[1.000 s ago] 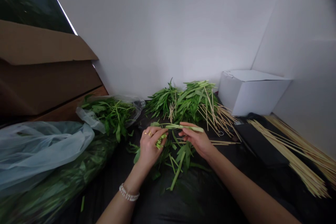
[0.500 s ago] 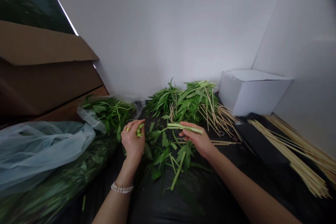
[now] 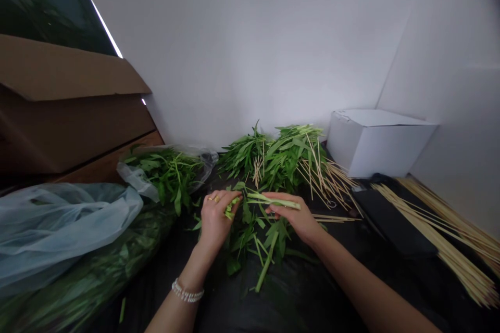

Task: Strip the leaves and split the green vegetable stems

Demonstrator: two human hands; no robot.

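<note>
My left hand (image 3: 217, 214) is closed around a small bunch of green stems (image 3: 232, 207), their cut ends showing at the fingertips. Close by on the right, my right hand (image 3: 292, 213) pinches a few pale green stems (image 3: 278, 201) that point toward the left hand. A small gap separates the two hands. Below them, loose leafy greens (image 3: 244, 239) and a thick cut stem (image 3: 267, 265) lie on the black table covering (image 3: 230, 302). Leaves partly hide behind both hands.
Skewered leafy bundles (image 3: 289, 158) with thin wooden sticks (image 3: 332, 179) lie against the wall. Greens in a clear bag (image 3: 167, 171) and a larger plastic bag (image 3: 70, 223) are at left, below a cardboard box (image 3: 70, 130). At right are a white box (image 3: 378, 140), a black case (image 3: 394, 223) and more sticks (image 3: 457, 255).
My left hand has moved right, closer to my right hand, still holding its bunch of stems. My right hand keeps its grip on the pale stems; the view has shifted slightly.
</note>
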